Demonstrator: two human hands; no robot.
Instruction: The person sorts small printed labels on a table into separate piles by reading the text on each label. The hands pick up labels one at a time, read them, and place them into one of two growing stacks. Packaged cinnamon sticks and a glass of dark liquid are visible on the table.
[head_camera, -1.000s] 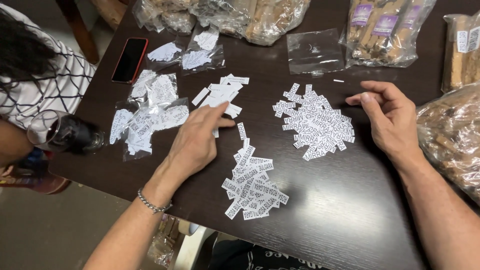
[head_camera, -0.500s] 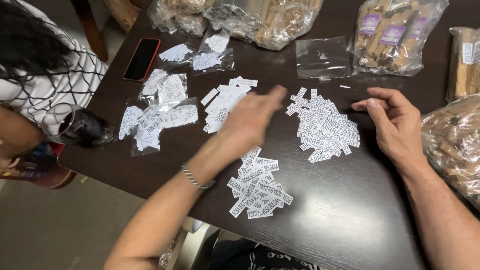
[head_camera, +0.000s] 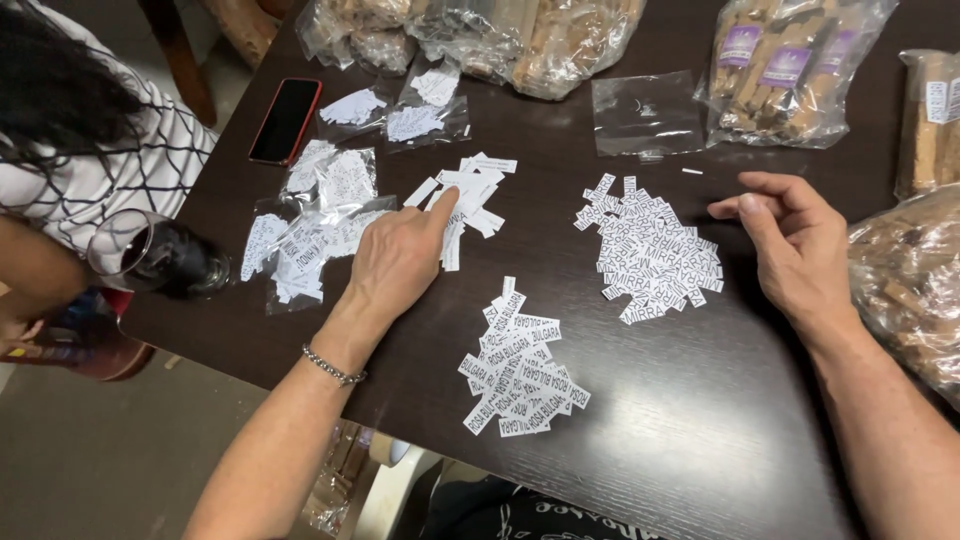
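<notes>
The left hand (head_camera: 400, 262) has swung back to the paper slips (head_camera: 465, 200) left of the middle heap (head_camera: 650, 248), fingertip pressing one; the right hand (head_camera: 795, 245) hovers, holding nothing.

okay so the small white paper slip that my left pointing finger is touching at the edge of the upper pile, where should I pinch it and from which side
Judging by its pose, take the small white paper slip by the end that sticks out of the upper pile of white paper slips toward your left hand, coming from the near left. It lies flat on the dark wooden table, so slide it clear with the fingertip first, then pinch the freed end between thumb and forefinger.
</notes>
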